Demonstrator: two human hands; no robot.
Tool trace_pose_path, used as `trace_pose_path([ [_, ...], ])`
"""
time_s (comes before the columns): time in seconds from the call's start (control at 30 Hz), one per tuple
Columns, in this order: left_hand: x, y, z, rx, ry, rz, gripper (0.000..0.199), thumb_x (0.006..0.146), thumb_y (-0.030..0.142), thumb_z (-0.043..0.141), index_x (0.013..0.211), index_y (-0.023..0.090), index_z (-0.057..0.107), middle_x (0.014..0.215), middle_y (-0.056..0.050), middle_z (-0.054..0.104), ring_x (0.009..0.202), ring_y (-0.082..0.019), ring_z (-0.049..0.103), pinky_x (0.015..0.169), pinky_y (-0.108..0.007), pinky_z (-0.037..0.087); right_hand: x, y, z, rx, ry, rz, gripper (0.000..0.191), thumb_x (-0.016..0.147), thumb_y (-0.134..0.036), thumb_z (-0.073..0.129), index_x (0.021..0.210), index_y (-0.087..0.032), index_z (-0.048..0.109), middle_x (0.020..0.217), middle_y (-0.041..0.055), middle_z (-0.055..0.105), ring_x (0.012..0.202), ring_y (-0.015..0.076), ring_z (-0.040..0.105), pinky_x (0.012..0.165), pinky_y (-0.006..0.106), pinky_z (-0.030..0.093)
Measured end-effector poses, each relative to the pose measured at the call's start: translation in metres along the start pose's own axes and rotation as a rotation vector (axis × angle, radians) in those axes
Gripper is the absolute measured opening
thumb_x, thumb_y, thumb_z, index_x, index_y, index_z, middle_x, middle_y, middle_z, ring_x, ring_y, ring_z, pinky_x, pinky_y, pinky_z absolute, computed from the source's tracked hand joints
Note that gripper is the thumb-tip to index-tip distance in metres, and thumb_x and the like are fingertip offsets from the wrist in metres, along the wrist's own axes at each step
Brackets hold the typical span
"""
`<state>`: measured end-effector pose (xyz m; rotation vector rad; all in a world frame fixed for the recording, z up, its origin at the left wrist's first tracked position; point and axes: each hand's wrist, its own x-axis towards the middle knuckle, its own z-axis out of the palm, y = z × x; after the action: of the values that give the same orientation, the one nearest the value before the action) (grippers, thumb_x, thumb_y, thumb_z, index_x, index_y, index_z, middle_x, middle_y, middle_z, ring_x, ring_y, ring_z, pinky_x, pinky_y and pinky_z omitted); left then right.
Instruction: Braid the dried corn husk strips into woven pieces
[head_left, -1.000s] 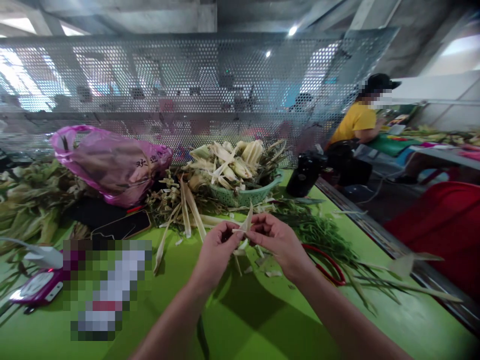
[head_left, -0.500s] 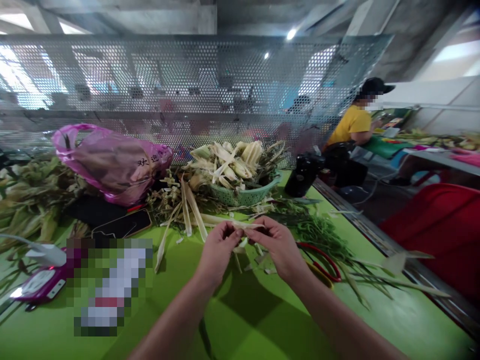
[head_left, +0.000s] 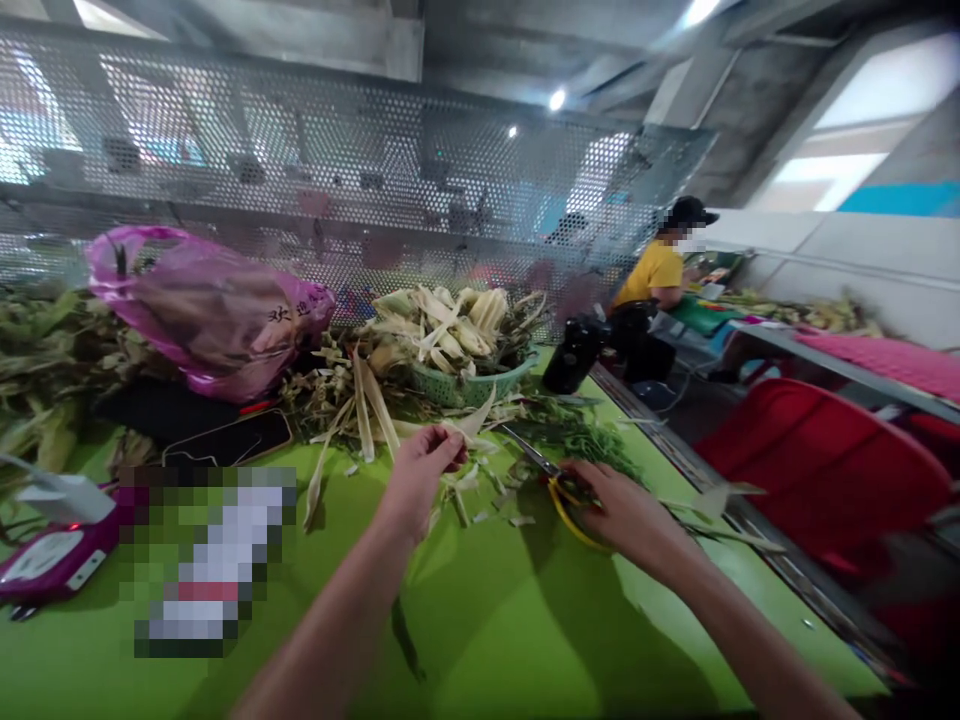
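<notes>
My left hand [head_left: 427,465] pinches a pale husk strip [head_left: 477,424], whose pointed end sticks up to the right. Over to the right, my right hand [head_left: 611,505] lies on scissors [head_left: 551,468] with handles of yellow and, in part, hidden colour, its fingers curled at the handles. The scissors' metal blades point up and left across the green table [head_left: 480,640]. Small husk scraps [head_left: 465,495] lie between the hands. Behind them stands a green basket [head_left: 472,388] heaped with dried husks [head_left: 457,325].
A pink plastic bag [head_left: 214,310], a phone [head_left: 229,440] and a purple device [head_left: 64,560] are at left. Green stems [head_left: 592,435] and a black camera [head_left: 574,355] sit at right. Beyond are a red chair [head_left: 817,460] and a person in yellow [head_left: 652,272].
My right hand has let go of the husk strip and moved right to the scissors. My left hand keeps the strip. The view has turned slightly right.
</notes>
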<state>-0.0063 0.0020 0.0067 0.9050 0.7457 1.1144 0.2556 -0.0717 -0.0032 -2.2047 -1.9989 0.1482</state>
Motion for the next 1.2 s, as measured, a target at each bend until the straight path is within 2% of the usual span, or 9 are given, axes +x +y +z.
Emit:
trace_pose_path([
  [0.13,-0.001,0.000,-0.003,-0.067,-0.019,-0.003,0.024,0.067,0.034,0.073,0.070,0.014,0.062,0.063,0.000,0.058,0.060,-0.008,0.050,0.064,-0.022,0.039,0.004,0.001,0.002,0.069,0.069,0.066,0.056,0.063,-0.015,0.055,0.119,-0.023,0.055,0.093,0.0064,0.063,0.071,0.0202,0.058,0.059,0.027,0.037],
  [0.23,0.000,-0.001,-0.005,-0.113,-0.041,-0.003,0.023,0.068,0.034,0.073,0.070,0.014,0.063,0.064,0.000,0.059,0.059,-0.008,0.051,0.063,-0.021,0.039,0.001,-0.001,-0.010,0.386,0.095,0.044,0.055,0.068,-0.022,0.054,0.123,-0.019,0.052,0.080,0.0037,0.061,0.062,0.0181,0.055,0.056,0.028,0.041],
  [0.33,0.001,-0.002,-0.006,-0.151,-0.048,-0.008,0.023,0.067,0.034,0.074,0.069,0.014,0.063,0.063,0.000,0.058,0.058,-0.007,0.050,0.063,-0.021,0.040,-0.011,-0.013,-0.024,0.738,-0.003,0.028,0.058,0.079,-0.036,0.054,0.134,-0.021,0.046,0.085,0.0054,0.063,0.070,0.0193,0.060,0.058,0.029,0.046],
  [0.43,0.002,-0.003,-0.005,-0.181,-0.038,-0.017,0.025,0.064,0.034,0.076,0.070,0.013,0.064,0.063,0.000,0.058,0.057,-0.007,0.051,0.062,-0.021,0.041,-0.022,-0.027,-0.031,0.866,-0.084,0.035,0.060,0.076,-0.047,0.061,0.128,-0.020,0.053,0.087,0.0084,0.065,0.070,0.0193,0.060,0.058,0.029,0.049],
  [0.5,0.002,-0.003,-0.005,-0.200,-0.030,-0.023,0.026,0.062,0.034,0.077,0.070,0.013,0.064,0.063,0.000,0.059,0.057,-0.007,0.051,0.062,-0.021,0.041,-0.026,-0.034,-0.031,0.880,-0.141,0.007,0.061,0.075,-0.052,0.062,0.128,-0.022,0.053,0.095,0.0093,0.065,0.076,0.0205,0.061,0.066,0.032,0.052],
  [0.63,0.001,-0.001,-0.005,-0.232,-0.024,-0.037,0.027,0.060,0.034,0.079,0.068,0.014,0.063,0.063,0.001,0.059,0.056,-0.007,0.052,0.062,-0.020,0.042,-0.025,-0.043,-0.029,0.867,-0.203,-0.074,0.062,0.076,-0.057,0.060,0.130,-0.027,0.051,0.121,0.0123,0.060,0.105,0.0272,0.058,0.087,0.039,0.049],
  [0.73,-0.001,0.001,-0.003,-0.235,-0.030,-0.050,0.028,0.059,0.033,0.080,0.066,0.013,0.062,0.062,0.001,0.059,0.056,-0.007,0.053,0.062,-0.021,0.042,-0.024,-0.053,-0.030,0.855,-0.229,-0.143,0.059,0.078,-0.061,0.055,0.127,-0.028,0.054,0.130,0.0123,0.054,0.116,0.0299,0.052,0.092,0.043,0.046],
  [0.9,0.000,-0.001,-0.002,-0.206,-0.049,-0.037,0.028,0.060,0.035,0.079,0.066,0.014,0.061,0.063,0.001,0.059,0.057,-0.007,0.053,0.063,-0.022,0.042,-0.022,-0.070,-0.032,0.780,-0.205,-0.247,0.056,0.077,-0.061,0.056,0.121,-0.027,0.059,0.117,0.0108,0.061,0.108,0.0297,0.056,0.089,0.042,0.047],
  [1.2,-0.003,0.003,0.002,-0.152,-0.082,-0.047,0.032,0.056,0.036,0.081,0.060,0.014,0.059,0.060,0.001,0.056,0.055,-0.007,0.049,0.060,-0.021,0.039,-0.014,-0.077,-0.028,0.750,-0.219,-0.316,0.055,0.079,-0.057,0.056,0.122,-0.024,0.058,0.088,0.0064,0.058,0.077,0.0191,0.057,0.073,0.032,0.050],
])
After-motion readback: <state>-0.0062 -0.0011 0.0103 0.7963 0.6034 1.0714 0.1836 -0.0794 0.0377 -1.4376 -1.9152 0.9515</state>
